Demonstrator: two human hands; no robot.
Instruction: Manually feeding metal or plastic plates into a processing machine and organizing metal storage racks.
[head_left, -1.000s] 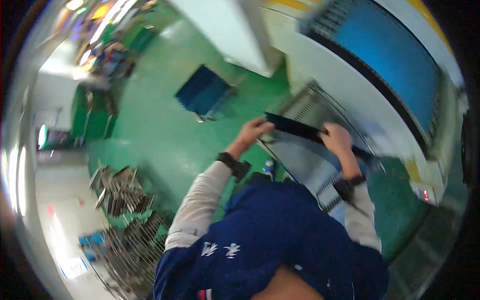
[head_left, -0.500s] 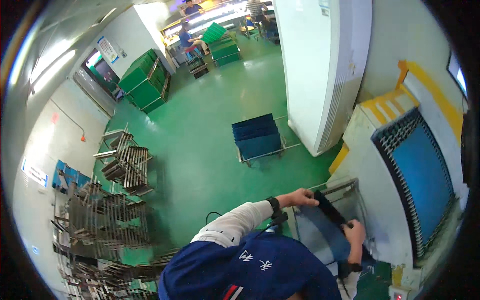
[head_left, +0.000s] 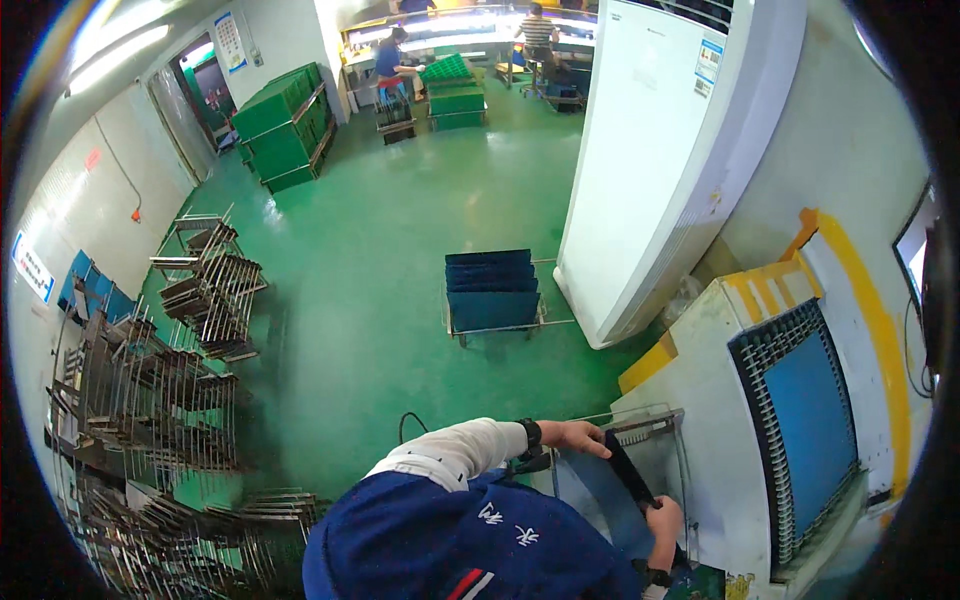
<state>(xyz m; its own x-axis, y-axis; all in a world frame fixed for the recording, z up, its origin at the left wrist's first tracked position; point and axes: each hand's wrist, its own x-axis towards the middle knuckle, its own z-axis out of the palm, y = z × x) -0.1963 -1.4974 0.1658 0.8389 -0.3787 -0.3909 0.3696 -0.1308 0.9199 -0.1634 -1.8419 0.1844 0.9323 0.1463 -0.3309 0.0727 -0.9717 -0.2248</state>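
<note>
At the lower right, my left hand (head_left: 578, 437) grips the upper left end of a dark blue flat panel (head_left: 630, 475) with a nearly black edge. Lower down, my right hand (head_left: 663, 521) has its fingers closed around the other end of that edge. The panel slants between my hands over a metal wire rack (head_left: 683, 450). Its lower part is partly hidden by my body, so I cannot tell whether it touches the rack. To the right, a blue sheet (head_left: 812, 440) lies on the sloping front of a white machine (head_left: 690, 370), between rows of rollers.
A rack of dark blue panels (head_left: 492, 308) stands on the green floor ahead, beside a tall white air conditioner (head_left: 640, 180). Metal racks (head_left: 165, 410) crowd the left wall. Green crates (head_left: 290, 130) are stacked farther back. People (head_left: 392, 58) sit at a lit bench beyond.
The view has tilted and shifted, so the surroundings sit differently in the picture. Both hands keep their hold on the dark panel, with little visible change in its position over the rack.
</note>
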